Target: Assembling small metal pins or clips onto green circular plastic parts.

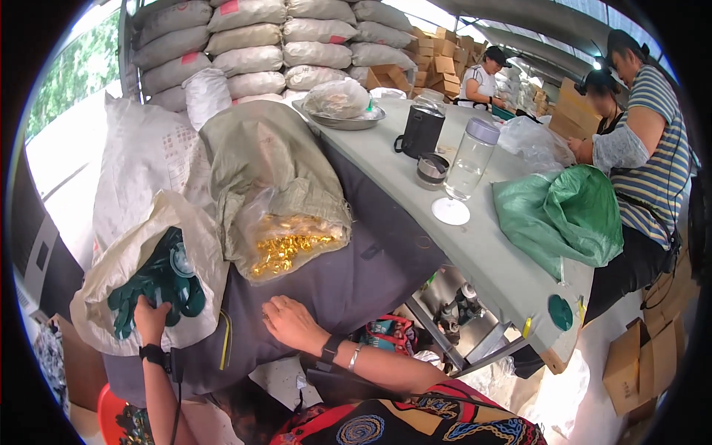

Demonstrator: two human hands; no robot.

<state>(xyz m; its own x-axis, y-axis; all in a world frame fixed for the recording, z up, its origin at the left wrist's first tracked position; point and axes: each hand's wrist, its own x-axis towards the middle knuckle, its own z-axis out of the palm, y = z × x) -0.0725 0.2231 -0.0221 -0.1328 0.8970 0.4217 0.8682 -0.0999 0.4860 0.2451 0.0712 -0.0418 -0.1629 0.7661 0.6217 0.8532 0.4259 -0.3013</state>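
Inside the pale sack (205, 259), your left hand (150, 317) touches green pieces (187, 298), I can't tell its grip; right of the sack, your right hand (289, 324) rests unclenched on dark cloth (382, 256).

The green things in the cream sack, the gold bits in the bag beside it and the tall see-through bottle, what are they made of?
Green things: probably plastic, because they look smooth and slightly shiny.
Gold bits: metal or shiny-coated plastic; they glint brightly, but I can't tell which.
Tall bottle: smooth, clear glass or hard plastic, since you see through it.
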